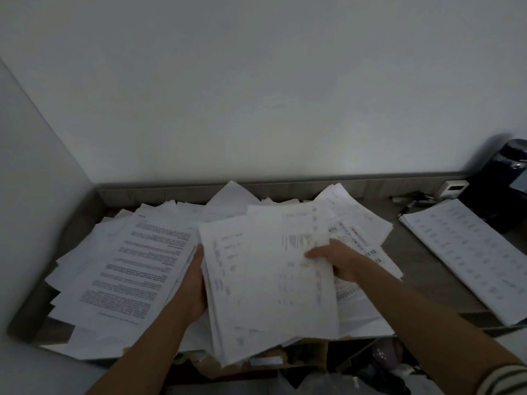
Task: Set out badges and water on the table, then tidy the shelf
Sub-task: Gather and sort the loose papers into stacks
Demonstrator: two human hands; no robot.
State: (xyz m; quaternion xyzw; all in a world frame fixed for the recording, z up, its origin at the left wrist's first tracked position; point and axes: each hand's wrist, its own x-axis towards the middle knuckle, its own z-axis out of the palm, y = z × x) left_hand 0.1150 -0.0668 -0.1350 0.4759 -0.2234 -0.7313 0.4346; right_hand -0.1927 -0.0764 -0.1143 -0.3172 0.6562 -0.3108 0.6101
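**Sheaf of papers held in both hands above the littered shelf.**

Left to right: loose printed sheets (125,269) sprawl on the shelf (413,252). The left hand (195,280) grips the left edge of the sheaf (268,286), and the right hand (336,259) pinches its right edge, thumb on top. The sheaf's long axis runs away from the person. Bare shelf before the squared stack (470,260) looks the likeliest room for setting down.

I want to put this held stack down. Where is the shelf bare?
The bare shelf shows as a strip between the central paper heap and the separate sheets on the right. On the left, loose papers cover nearly all of it. The back right corner is crowded by a dark container and a small white box.
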